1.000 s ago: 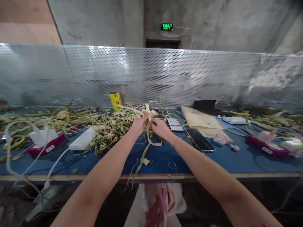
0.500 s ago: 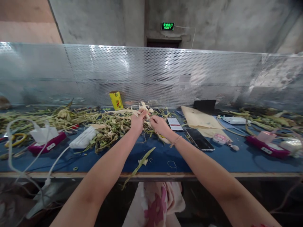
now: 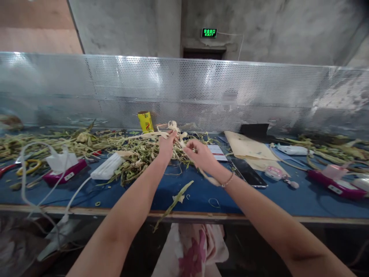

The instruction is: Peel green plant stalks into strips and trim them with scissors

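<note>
My left hand point(image 3: 166, 147) is closed around a bundle of pale plant strips point(image 3: 172, 124), with curled ends rising above the fingers and a longer piece trailing left. Just to its right, my right hand point(image 3: 201, 154) has curled fingers on one pale flat strip point(image 3: 180, 142) that runs out of the bundle. The lower part of the strip hangs below the right palm toward the wrist. Beneath and left of the hands lies a heap of dried greenish stalks and leaves point(image 3: 141, 154). A single green strip point(image 3: 175, 200) rests across the table's front edge.
The blue table point(image 3: 198, 196) holds a yellow box point(image 3: 145, 122), a white charger block point(image 3: 106, 167), purple power strips point(image 3: 65, 172), a black phone point(image 3: 249, 173), brown paper point(image 3: 250, 146) and a pink earphone case point(image 3: 273, 173). A perforated metal screen point(image 3: 196, 92) stands behind. White cables loop at left.
My right hand has moved right, away from the left, and more of the pale strip shows between and below them. The left hand stays at the bundle. The view has shifted slightly.
</note>
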